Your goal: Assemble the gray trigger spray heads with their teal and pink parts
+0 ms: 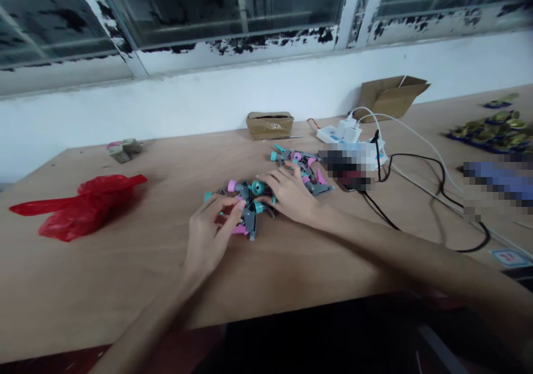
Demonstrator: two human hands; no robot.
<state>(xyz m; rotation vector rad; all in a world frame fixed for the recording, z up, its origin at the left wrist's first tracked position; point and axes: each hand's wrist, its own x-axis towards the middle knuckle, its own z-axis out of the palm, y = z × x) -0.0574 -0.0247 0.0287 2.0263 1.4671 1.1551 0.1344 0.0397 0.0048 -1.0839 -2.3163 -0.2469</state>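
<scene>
A heap of small grey, teal and pink plastic parts (250, 199) lies in the middle of the wooden table (125, 285). My left hand (210, 235) rests at the heap's near left side, fingers curled with the fingertips pinching a grey and pink piece. My right hand (291, 193) lies over the heap's right side, fingers stretched forward and touching a teal-capped part. A second cluster of the same parts (306, 168) sits just behind my right hand.
A red plastic bag (83, 205) lies at the left. A small brown box (269, 125) and an open cardboard box (391, 96) stand by the wall. A white power strip (339, 134) with black and white cables (437, 180) lies at the right. Gold items (491, 130) sit far right.
</scene>
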